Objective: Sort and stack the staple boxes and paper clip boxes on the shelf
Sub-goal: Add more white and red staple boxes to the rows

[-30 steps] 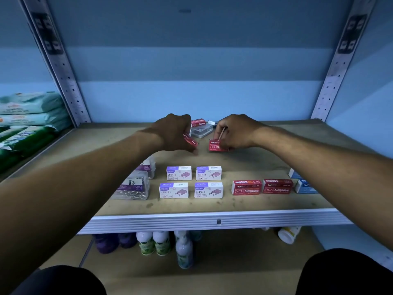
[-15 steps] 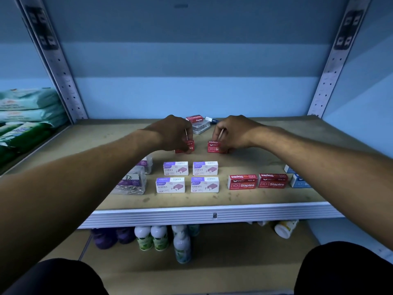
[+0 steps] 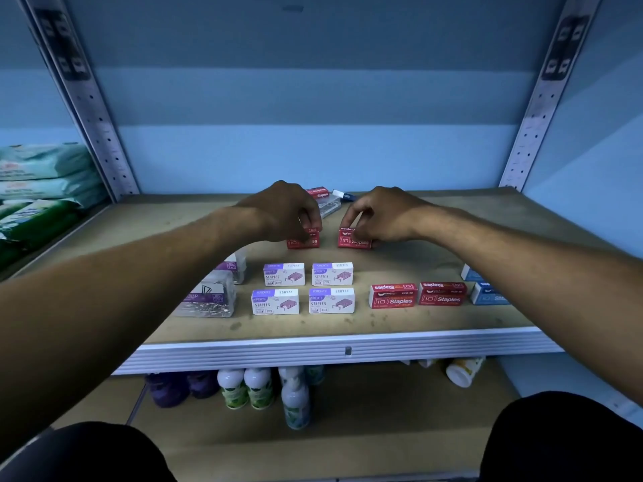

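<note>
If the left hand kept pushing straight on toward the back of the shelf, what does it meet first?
Most likely the clear plastic box lying just behind the left hand, with a red staples box on top of it. The hand now grips a red staple box. Depth is hard to judge, so the gap is uncertain.

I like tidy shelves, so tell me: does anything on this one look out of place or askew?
Yes. A red staples box sits tilted on a clear box at the back, apart from the neat rows. On the lower shelf, a white bottle lies on its side while the other bottles stand upright.
</note>
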The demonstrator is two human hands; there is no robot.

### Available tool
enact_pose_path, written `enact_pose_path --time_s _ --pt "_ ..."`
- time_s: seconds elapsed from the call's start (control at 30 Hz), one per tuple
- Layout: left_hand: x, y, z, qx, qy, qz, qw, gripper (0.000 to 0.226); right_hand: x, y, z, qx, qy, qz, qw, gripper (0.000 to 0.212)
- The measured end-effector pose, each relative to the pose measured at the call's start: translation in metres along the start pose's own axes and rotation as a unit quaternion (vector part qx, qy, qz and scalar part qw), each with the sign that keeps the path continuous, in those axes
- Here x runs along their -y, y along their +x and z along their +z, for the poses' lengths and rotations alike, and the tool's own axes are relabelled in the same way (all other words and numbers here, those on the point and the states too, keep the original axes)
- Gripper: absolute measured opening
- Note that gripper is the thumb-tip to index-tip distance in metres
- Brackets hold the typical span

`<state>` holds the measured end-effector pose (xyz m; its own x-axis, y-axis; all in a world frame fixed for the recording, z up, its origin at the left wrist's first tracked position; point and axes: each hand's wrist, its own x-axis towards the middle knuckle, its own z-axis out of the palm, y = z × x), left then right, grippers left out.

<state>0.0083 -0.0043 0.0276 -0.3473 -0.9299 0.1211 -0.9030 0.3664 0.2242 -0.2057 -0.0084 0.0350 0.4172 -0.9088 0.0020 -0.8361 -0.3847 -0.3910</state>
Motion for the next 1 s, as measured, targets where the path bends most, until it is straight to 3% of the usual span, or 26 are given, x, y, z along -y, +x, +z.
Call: enact_pose_path --time_s 0.33,1.0 --pt "-0.063 -0.002 -0.015 -0.021 -0.033 0.045 0.998 0.022 -0.011 -0.038 -0.032 -0.028 -0.034 -0.006 0.999 0.025" --pt "-0.125 -0.009 0.016 0.023 0.02 0.115 0.993 0.021 -0.052 -0.092 -0.032 0.019 -0.082 0.007 0.996 0.018"
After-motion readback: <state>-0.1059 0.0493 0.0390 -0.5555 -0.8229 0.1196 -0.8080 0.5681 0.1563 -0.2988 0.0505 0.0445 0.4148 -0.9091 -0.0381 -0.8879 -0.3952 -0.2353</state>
